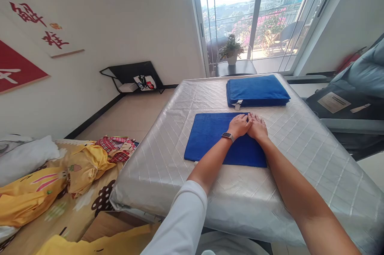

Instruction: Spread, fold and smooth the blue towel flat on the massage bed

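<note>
A folded blue towel (210, 135) lies flat on the silver quilted table cover (300, 147). My left hand (239, 125), with a watch on its wrist, and my right hand (257, 127) rest side by side, palms down with fingers stretched out, on the towel's far right part. Neither hand holds anything. Just beyond my fingertips sits a stack of folded blue towels (256, 91) with a white tag at its near edge.
A heap of yellow and plaid clothes (60, 179) lies on a surface at the left. A potted plant (231, 51) stands on a dark stool by the balcony door. A grey chair (354, 99) is at the right, a black rack (132, 75) by the wall.
</note>
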A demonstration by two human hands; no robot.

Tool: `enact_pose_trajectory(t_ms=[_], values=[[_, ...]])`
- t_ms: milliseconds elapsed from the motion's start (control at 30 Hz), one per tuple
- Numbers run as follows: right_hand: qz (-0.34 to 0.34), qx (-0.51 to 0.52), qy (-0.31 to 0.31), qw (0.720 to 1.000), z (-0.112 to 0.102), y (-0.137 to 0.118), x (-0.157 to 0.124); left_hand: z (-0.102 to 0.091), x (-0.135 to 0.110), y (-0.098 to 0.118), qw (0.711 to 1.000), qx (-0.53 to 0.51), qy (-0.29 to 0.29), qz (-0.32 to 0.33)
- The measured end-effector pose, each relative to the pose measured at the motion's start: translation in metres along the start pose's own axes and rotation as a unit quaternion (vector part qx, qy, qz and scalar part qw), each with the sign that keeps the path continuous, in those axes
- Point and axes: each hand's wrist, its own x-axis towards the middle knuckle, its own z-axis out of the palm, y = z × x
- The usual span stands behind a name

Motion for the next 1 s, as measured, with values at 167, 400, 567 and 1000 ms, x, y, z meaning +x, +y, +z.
enact_pose_trajectory(t_ms=[167, 400, 567, 1000], values=[[0.008, 0.007, -0.004, 1.0, 0.0, -0.003, 0.003, 0.003, -0.012, -0.015, 0.999, 0.002, -0.047, -0.012], [0.024, 0.046, -0.002, 0.999, -0.001, -0.005, 0.004, -0.022, -0.04, -0.073, 0.991, 0.039, -0.099, -0.082], [0.023, 0.047, -0.006, 0.999, 0.001, -0.004, 0.006, -0.051, -0.069, -0.135, 0.977, 0.059, -0.103, -0.177], [0.026, 0.024, -0.014, 0.999, 0.004, -0.001, 0.01, -0.064, -0.093, -0.178, 0.963, 0.046, -0.074, -0.256]])
